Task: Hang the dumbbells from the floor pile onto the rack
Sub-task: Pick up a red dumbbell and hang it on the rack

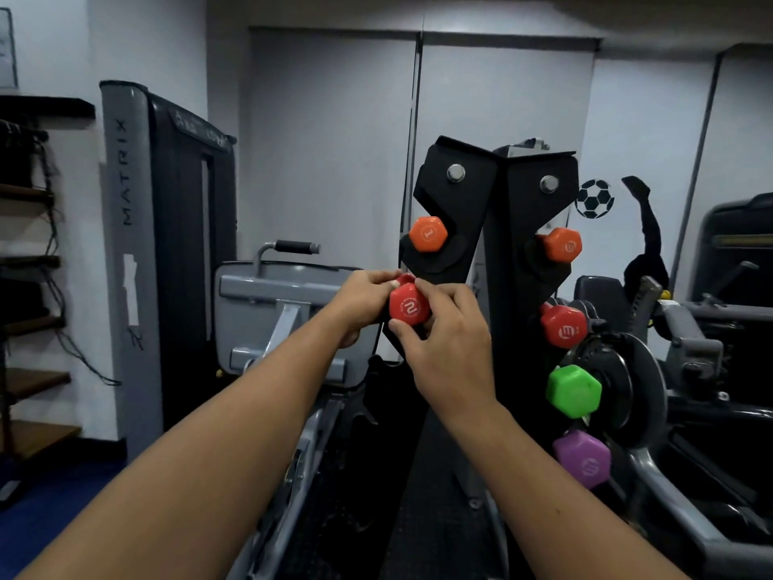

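A black upright dumbbell rack (504,211) stands in front of me. A red dumbbell marked 2 (409,308) sits at the rack's left side, at the second slot down. My left hand (362,301) grips it from the left and my right hand (449,345) wraps its near head from the right. Above it hangs an orange dumbbell marked 1 (427,234). On the rack's right side hang an orange dumbbell (562,244), a red one marked 3 (562,326), a green one (574,391) and a purple one (583,458). The floor pile is out of view.
A grey Matrix weight machine (134,253) with its seat (284,295) stands to the left. Wooden shelves (29,320) line the far left wall. More gym machines and a black weight plate (640,383) crowd the right. A white wall is behind the rack.
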